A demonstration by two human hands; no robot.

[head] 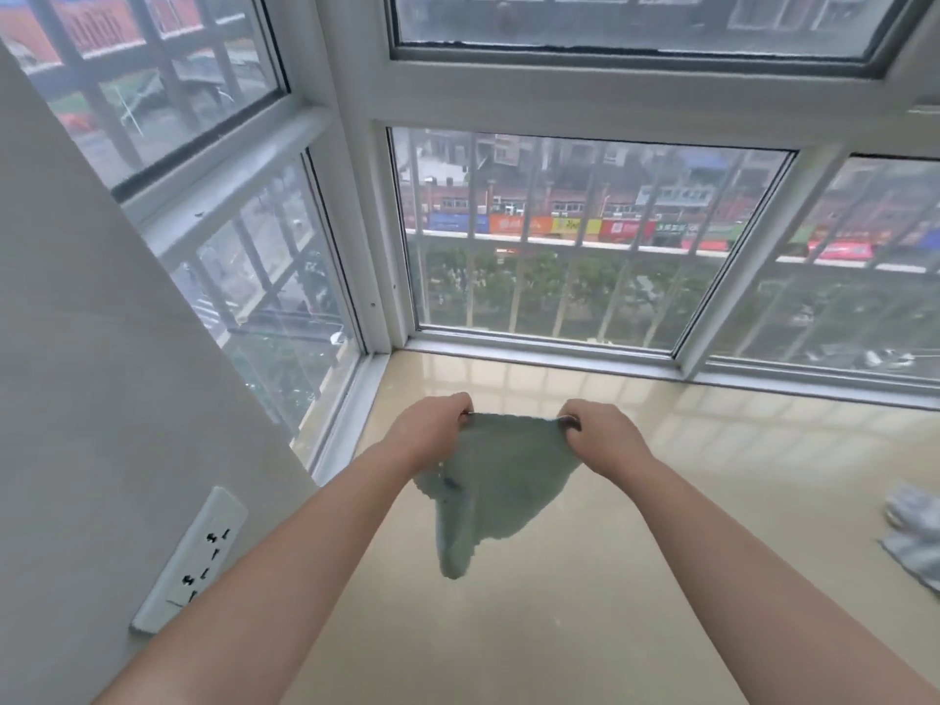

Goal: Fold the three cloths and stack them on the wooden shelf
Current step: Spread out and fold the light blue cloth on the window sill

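Left hand (438,424) and right hand (596,429) are pinching the cloth's (496,480) top corners, letting it hang flat between them for folding.

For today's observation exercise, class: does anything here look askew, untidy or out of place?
Yes. The pale green cloth hangs crooked from the left hand and right hand, one corner drooping lower. Crumpled grey-and-white cloth lies unfolded at the right edge of the glossy beige sill. No wooden shelf is in view.
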